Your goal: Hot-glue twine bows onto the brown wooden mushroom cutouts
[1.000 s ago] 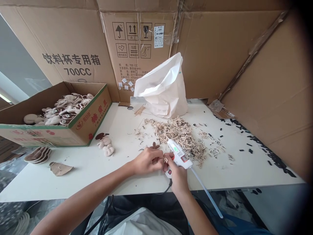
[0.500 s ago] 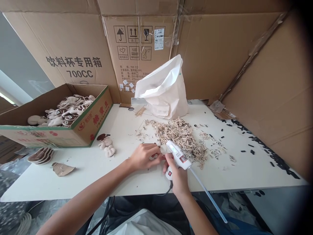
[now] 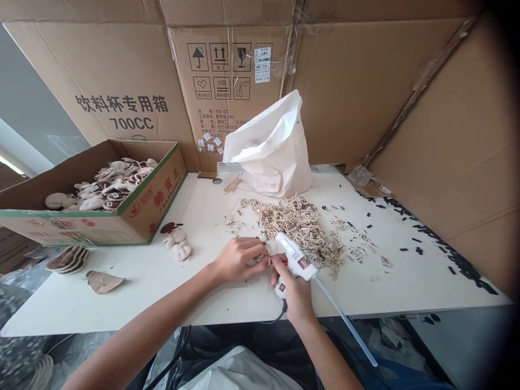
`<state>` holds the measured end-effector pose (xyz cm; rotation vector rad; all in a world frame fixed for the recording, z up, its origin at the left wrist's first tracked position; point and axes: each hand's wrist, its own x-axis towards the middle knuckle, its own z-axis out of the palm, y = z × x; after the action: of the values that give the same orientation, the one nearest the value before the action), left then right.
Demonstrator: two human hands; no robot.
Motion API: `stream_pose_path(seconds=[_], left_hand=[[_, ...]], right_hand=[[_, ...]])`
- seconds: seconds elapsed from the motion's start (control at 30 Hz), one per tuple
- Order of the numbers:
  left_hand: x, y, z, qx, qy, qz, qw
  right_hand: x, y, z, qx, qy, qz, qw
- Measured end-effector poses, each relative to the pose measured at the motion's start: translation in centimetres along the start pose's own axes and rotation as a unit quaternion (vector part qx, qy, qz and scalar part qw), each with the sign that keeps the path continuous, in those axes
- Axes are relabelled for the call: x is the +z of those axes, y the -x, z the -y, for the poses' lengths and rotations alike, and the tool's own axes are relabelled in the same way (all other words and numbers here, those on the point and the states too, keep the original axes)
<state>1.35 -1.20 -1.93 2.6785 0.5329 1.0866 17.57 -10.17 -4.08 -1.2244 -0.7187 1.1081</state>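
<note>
My right hand (image 3: 298, 298) is wrapped round a white hot glue gun (image 3: 293, 252), whose nozzle end points up and left. A long translucent glue stick (image 3: 349, 327) sticks out of its back. The thumb and fingertips of this hand meet those of my left hand (image 3: 241, 259) at a small light-coloured bit. My left hand is closed low over the table, its fingers curled round a small pale piece that they mostly hide. Just beyond both hands lies a heap of beige cord loops (image 3: 298, 222).
A cardboard box (image 3: 142, 208) of plush pieces stands at the left. Near it lie pale plush pieces (image 3: 179, 245), stacked brown-and-white pieces (image 3: 68, 259) and a cardboard scrap (image 3: 103, 281). A white bag (image 3: 280, 162) stands behind the heap; black bits (image 3: 450, 249) line the right edge.
Both hands stay almost in place. The right thumb and fingertips have shifted slightly against the left fingertips, and a small light-coloured bit shows between them.
</note>
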Motion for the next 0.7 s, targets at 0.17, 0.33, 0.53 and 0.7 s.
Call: stream_pose_path(seconds=[0.17, 0.33, 0.53, 0.7], left_hand=[[0.15, 0.02, 0.04, 0.003, -0.001, 0.000, 1.000], [-0.01, -0.03, -0.21, -0.010, 0.013, 0.005, 1.000], [-0.51, -0.30, -0.86, -0.045, 0.061, 0.017, 0.997], [-0.65, -0.35, -0.92, -0.066, 0.087, 0.032, 0.994]], right_hand=[[0.21, 0.20, 0.40, 0.009, 0.001, 0.003, 1.000], [0.31, 0.27, 0.62, 0.003, -0.002, -0.006, 1.000], [0.15, -0.03, -0.03, -0.003, -0.004, -0.015, 1.000], [0.19, -0.04, 0.09, -0.001, -0.009, -0.018, 1.000]])
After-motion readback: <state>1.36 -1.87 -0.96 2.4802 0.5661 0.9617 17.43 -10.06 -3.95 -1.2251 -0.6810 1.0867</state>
